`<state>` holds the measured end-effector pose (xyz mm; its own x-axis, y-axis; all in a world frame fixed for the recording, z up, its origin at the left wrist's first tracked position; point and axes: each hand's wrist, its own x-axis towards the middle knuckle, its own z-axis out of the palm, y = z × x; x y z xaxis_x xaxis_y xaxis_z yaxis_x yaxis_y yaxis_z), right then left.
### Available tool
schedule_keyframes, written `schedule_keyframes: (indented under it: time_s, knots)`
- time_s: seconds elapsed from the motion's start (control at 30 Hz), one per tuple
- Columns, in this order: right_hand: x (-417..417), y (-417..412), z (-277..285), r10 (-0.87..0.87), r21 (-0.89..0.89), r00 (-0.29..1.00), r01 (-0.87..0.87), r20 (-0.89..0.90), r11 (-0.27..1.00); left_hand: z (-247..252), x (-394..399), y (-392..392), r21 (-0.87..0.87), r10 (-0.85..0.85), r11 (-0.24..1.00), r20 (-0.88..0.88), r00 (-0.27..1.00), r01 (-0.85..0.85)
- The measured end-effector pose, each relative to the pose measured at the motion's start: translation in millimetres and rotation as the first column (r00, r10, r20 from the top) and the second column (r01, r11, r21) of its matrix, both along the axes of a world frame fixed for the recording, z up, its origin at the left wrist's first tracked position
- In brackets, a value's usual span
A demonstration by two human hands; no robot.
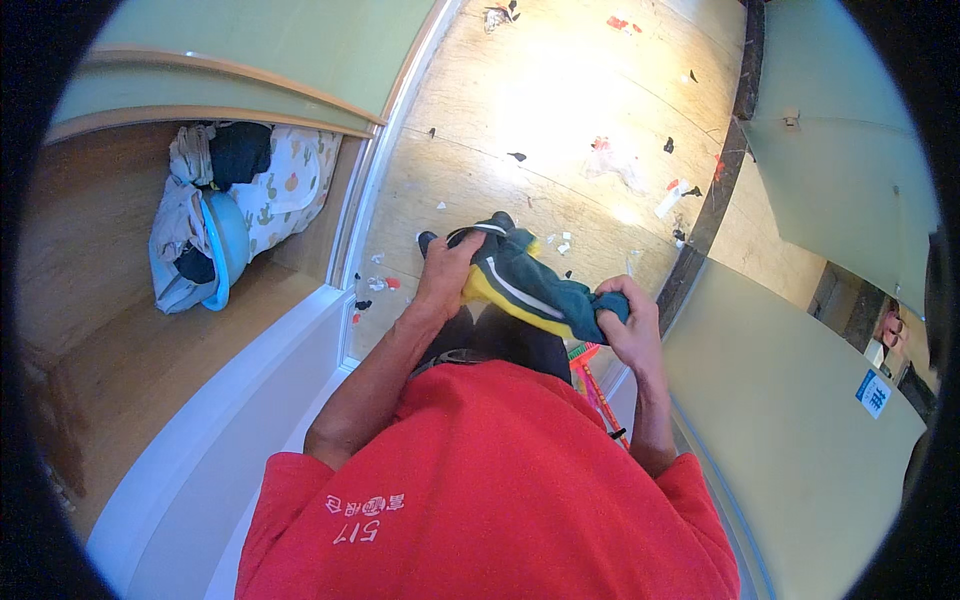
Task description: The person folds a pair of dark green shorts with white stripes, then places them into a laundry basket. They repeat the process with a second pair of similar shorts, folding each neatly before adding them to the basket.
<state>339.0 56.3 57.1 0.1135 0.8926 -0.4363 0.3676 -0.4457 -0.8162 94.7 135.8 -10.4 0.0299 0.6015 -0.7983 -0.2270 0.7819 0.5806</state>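
Note:
A dark green and yellow cloth garment (534, 276) with a white stripe is stretched between my two hands, in front of my legs. My left hand (448, 276) grips its end near a dark, white-edged opening. At the other end, my right hand (632, 321) is closed around a bunched green part. The middle of the cloth hangs in folds, showing yellow along its lower side. Below it, the dark toes of my shoes (427, 241) show on the floor.
Scraps of paper and plastic (611, 161) litter the tiled floor (465, 172). A broom (600, 390) leans by my right arm. To the left, an open cabinet (277, 281) holds a light blue basin (229, 232) and cloths. A frosted glass door (780, 397) bounds the right.

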Motion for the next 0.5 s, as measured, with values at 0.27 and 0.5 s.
schedule_keyframes:
  time_s: [0.27,0.5]
  knots:
    - [-18,9,-55,-0.013,-0.047,0.996,0.009,-0.092,0.999,49,22,-4,0.441,-0.430,0.724,-0.312,0.847,0.530]
    - [-67,54,-82,-0.626,-0.603,0.220,0.169,-0.748,0.779,77,23,-11,0.650,-0.513,0.417,-0.408,0.755,0.635]
